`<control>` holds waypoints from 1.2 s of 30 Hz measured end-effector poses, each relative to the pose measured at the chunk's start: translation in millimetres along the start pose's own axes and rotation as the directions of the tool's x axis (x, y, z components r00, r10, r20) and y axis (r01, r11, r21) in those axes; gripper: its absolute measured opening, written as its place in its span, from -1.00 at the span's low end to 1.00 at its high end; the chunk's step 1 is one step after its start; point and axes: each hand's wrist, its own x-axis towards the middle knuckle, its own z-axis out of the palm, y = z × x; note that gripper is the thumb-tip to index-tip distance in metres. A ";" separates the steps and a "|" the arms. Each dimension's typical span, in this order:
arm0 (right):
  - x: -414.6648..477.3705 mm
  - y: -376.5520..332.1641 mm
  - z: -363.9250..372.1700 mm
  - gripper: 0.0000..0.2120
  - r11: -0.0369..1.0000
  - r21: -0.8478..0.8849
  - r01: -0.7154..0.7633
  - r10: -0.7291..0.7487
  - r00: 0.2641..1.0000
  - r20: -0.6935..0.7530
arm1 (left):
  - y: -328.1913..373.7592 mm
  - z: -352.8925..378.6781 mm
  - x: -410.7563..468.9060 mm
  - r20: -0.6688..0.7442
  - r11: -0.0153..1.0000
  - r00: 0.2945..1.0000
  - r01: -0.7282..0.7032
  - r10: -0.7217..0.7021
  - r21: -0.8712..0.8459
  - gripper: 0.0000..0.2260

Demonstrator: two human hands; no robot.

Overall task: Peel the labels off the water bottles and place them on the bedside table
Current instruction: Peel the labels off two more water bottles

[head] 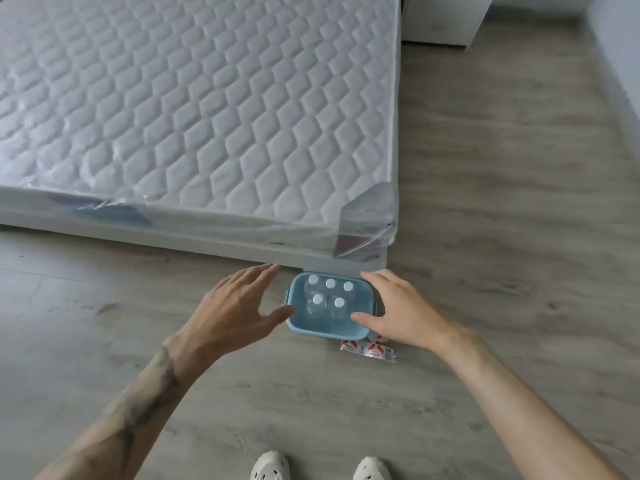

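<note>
A light blue plastic basket stands on the floor at the foot corner of the bed. In it stand several clear water bottles with white caps, seen from above. Peeled red-and-white labels lie on the floor by the basket's near right corner. My left hand hovers open at the basket's left side, thumb near its rim. My right hand hovers open at the right side, thumb over the rim. Neither hand holds anything.
A quilted mattress wrapped in clear plastic fills the upper left. A white bedside cabinet stands at the top right, past the bed. Grey wood floor runs along the bed's right side. My two white shoes show at the bottom.
</note>
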 end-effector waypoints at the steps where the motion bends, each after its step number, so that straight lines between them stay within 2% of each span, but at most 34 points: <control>1: 15.1 14.2 23.2 -0.17 1.000 0.000 -0.006 0.006 1.000 0.000 | -7.3 30.2 8.5 0.014 1.000 1.000 -0.004 0.004 0.005 -0.23; 8: 126.9 118.7 187.0 -0.21 0.998 -0.057 0.006 -0.006 1.000 0.007 | -71.1 250.7 73.7 0.042 0.995 0.995 -0.091 0.090 0.039 -0.25; 14: 196.9 183.4 268.0 -0.27 0.990 -0.134 0.035 -0.045 0.997 -0.070 | -103.3 360.1 120.3 -0.033 0.984 0.985 -0.165 0.167 0.064 -0.26; 20: 236.4 215.3 318.5 -0.52 0.991 -0.103 0.086 -0.112 0.952 -0.286 | -115.8 414.8 134.7 -0.131 0.979 0.970 -0.199 0.204 0.049 -0.29; 24: 243.3 223.3 341.3 -0.70 0.991 0.031 0.129 -0.100 0.880 -0.464 | -116.3 437.2 126.0 -0.160 0.976 0.963 -0.211 0.216 0.047 -0.28; 28: 225.1 223.4 346.6 -0.73 0.984 0.094 0.151 -0.083 0.858 -0.507 | -108.9 452.3 112.3 -0.158 0.979 0.966 -0.202 0.204 0.030 -0.26; 31: 200.0 216.3 340.2 -0.73 0.978 0.115 0.172 -0.080 0.826 -0.559 | -95.9 459.7 106.9 -0.191 0.977 0.959 -0.214 0.209 -0.009 -0.33; 36: 155.2 192.5 308.7 -0.70 0.959 0.112 0.261 -0.131 0.755 -0.642 | -59.1 462.9 107.4 -0.305 0.959 0.941 -0.210 0.146 -0.189 -0.38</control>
